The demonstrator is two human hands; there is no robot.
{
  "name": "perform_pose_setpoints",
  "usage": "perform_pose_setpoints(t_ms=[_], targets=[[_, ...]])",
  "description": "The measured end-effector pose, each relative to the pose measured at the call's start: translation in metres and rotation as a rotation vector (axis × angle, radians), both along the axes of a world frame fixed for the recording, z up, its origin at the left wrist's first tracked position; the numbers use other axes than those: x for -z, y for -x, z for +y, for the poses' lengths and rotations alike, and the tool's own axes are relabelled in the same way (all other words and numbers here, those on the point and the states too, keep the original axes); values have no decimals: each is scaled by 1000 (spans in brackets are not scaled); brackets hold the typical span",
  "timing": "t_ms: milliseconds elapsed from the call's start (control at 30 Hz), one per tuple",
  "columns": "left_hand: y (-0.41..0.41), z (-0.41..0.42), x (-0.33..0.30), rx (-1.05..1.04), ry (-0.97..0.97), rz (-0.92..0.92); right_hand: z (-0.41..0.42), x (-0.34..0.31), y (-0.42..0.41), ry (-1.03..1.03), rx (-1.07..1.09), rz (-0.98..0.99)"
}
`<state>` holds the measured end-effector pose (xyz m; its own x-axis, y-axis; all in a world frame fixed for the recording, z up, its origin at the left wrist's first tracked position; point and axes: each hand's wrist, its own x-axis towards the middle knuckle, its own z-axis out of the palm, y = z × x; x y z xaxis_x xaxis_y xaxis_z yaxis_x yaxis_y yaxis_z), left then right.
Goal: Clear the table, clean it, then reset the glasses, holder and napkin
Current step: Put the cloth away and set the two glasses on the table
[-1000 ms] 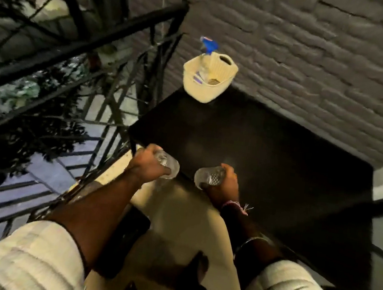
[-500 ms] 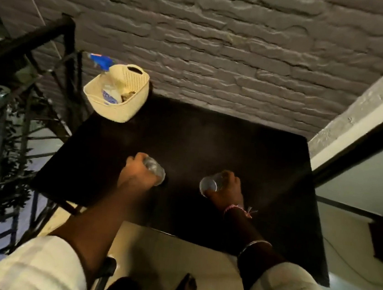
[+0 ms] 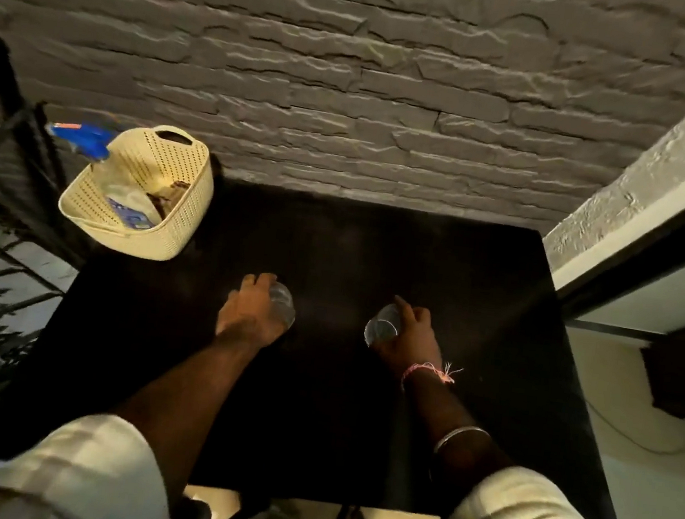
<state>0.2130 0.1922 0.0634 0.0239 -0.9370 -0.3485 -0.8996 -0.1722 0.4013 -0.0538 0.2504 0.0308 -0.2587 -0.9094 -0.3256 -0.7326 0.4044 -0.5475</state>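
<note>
Your left hand (image 3: 250, 312) grips one clear glass (image 3: 282, 308) and your right hand (image 3: 408, 337) grips the other glass (image 3: 382, 328), both over the middle of the black bench (image 3: 436, 278). A cream basket (image 3: 175, 214) with a spray bottle (image 3: 85, 140) stands at its far left corner, near the grey stone wall (image 3: 351, 89) and the railing (image 3: 10, 161).

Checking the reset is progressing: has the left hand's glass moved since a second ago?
Yes. The left hand has carried its glass from the table's near edge toward the middle.
</note>
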Motion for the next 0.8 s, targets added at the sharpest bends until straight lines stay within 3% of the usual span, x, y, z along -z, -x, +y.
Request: perform_pose_setpoints(t_ms=[800], targets=[[9,-68,42,104,-102,-164,-72,17,-3,-205,-78,169]])
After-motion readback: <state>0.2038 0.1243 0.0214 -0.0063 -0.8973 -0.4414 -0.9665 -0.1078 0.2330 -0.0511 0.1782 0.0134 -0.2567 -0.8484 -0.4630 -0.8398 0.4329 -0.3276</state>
